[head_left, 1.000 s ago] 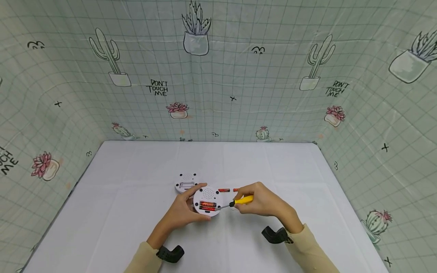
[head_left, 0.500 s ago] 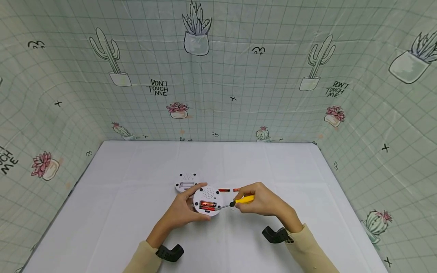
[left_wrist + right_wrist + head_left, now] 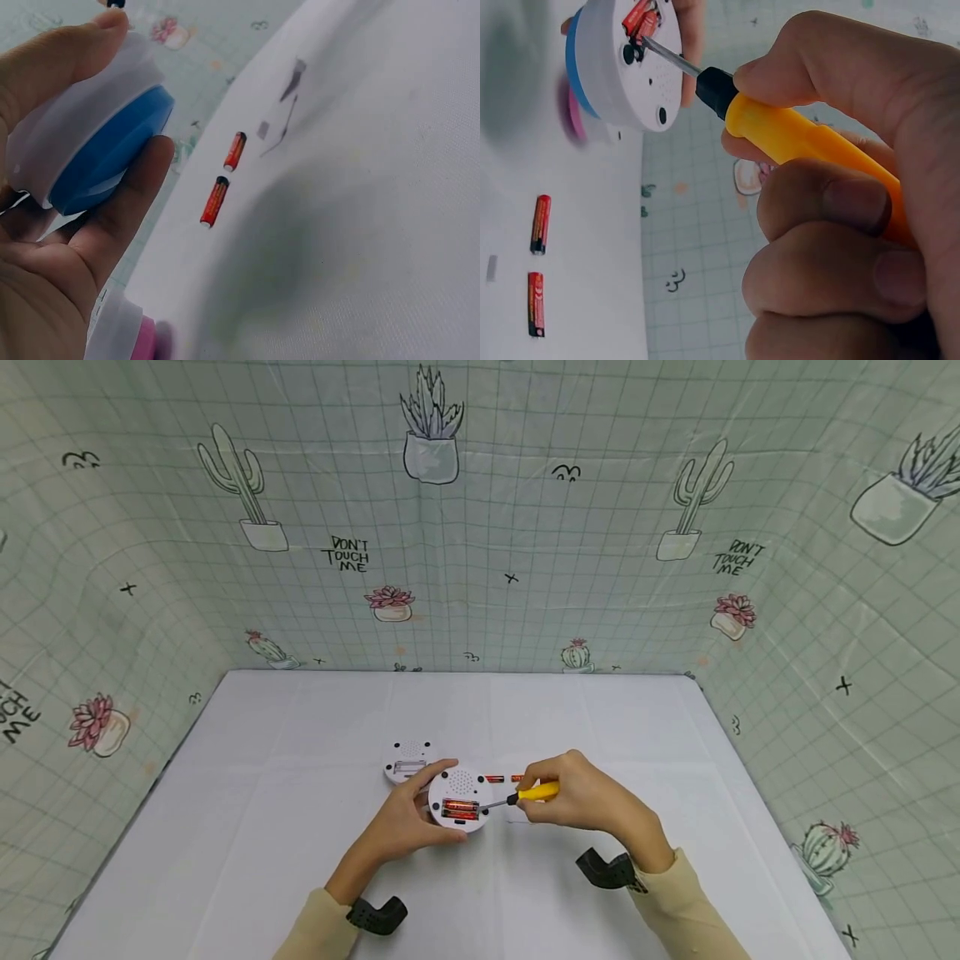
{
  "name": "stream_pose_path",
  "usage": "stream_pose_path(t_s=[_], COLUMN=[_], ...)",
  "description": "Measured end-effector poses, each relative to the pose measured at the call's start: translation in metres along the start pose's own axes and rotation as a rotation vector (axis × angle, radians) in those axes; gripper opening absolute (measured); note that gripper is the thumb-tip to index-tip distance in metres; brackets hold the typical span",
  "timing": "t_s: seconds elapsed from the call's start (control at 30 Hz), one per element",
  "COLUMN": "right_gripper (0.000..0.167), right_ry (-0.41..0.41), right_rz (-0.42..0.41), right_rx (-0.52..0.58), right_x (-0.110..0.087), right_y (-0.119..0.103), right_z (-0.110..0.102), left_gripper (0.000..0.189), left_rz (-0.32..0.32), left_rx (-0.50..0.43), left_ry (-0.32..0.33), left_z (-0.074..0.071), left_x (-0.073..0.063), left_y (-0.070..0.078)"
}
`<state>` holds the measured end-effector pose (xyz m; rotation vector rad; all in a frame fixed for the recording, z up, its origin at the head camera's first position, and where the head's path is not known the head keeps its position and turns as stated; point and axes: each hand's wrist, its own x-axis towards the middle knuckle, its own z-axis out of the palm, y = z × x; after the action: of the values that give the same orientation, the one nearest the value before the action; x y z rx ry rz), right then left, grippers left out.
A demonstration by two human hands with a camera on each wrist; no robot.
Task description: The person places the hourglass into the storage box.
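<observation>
My left hand (image 3: 405, 820) grips a round white device (image 3: 461, 783) by its edges, thumb and fingers on opposite sides. Its underside, with speaker holes and dark feet, faces up; a blue part (image 3: 112, 154) shows on its other side. Two red batteries (image 3: 460, 809) lie in its open compartment. A screwdriver (image 3: 538, 792) with a yellow handle is held in my right hand (image 3: 585, 797). In the right wrist view its metal shaft (image 3: 673, 56) reaches to the compartment's edge beside the batteries; exact contact of the tip is unclear.
Behind my left hand lies a second white device (image 3: 408, 753) with a bare battery compartment and a pink part (image 3: 144, 339). Two loose red batteries (image 3: 234, 151) lie on the white table (image 3: 300, 718). Near them is a thin pale piece (image 3: 289, 120), hard to make out.
My left hand and the device have shifted slightly right. The screwdriver tip has moved up and right along the compartment's edge, and its handle has risen slightly. Both grips stay the same.
</observation>
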<state>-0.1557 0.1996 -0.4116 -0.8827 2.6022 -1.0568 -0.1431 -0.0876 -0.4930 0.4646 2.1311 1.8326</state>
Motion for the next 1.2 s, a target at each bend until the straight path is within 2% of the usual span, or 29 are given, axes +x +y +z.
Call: stream_pose_path(t_s=[0.23,0.4,0.8,1.0,1.2], right_gripper=[0.008,0.006,0.011,0.01,0.011], right_ry=[0.0,-0.015,-0.077,-0.061,-0.021], right_rz=[-0.035,-0.018,-0.001,0.012,-0.038], right_rx=[0.01,0.014,-0.046,-0.065,-0.069], right_x=[0.0024,0.0019,0.0037,0.0015,-0.0008], right_y=[-0.0047,-0.0046,-0.0072,-0.0089,-0.0105], right_z=[0.005,0.0051,0.0029,0.0007,-0.0018], left_gripper=[0.1,0.103,0.108,0.107,0.107], left_rz=[0.029,0.051,0.082,0.077,0.06], left_rx=[-0.061,-0.088,-0.019,-0.015,-0.025], left_ry=[-0.01,-0.01,0.002,0.001,0.004], left_z=[0.0006,0.0007,0.0037,0.0043,0.0031], left_x=[-0.0005,-0.001,0.0002,0.0003,0.0004], left_y=[0.0023,0.0009,-0.0025,-0.0011,0.0004])
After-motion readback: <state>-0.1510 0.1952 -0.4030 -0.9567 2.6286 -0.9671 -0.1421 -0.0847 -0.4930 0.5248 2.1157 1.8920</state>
